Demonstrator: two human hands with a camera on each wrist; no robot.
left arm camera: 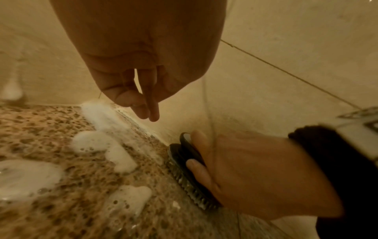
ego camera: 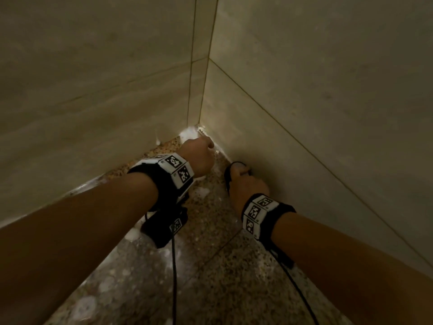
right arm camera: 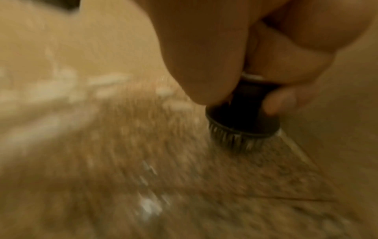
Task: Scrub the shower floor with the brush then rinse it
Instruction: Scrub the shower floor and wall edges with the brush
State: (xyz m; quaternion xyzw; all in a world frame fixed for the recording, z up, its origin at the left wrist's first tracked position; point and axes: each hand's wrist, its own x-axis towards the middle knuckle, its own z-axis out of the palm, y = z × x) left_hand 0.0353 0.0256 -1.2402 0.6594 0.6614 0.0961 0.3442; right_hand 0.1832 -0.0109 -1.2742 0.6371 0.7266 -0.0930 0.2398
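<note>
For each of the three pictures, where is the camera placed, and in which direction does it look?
Head: worn on the head, looking forward and down into the tiled wall corner; both forearms, left hand, right hand show.
Left wrist: under the left hand, looking across the speckled stone floor with white foam patches towards the right hand.
Right wrist: looking along the right hand down at the floor, blurred.
All three views show the black scrubbing brush in the right hand's grip.

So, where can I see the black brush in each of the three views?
Head: brush right of centre, mostly hidden under the right hand.
Left wrist: brush lower middle-right, bristles on the floor.
Right wrist: brush right of centre.
Shared landmark: white foam on the speckled floor.
</note>
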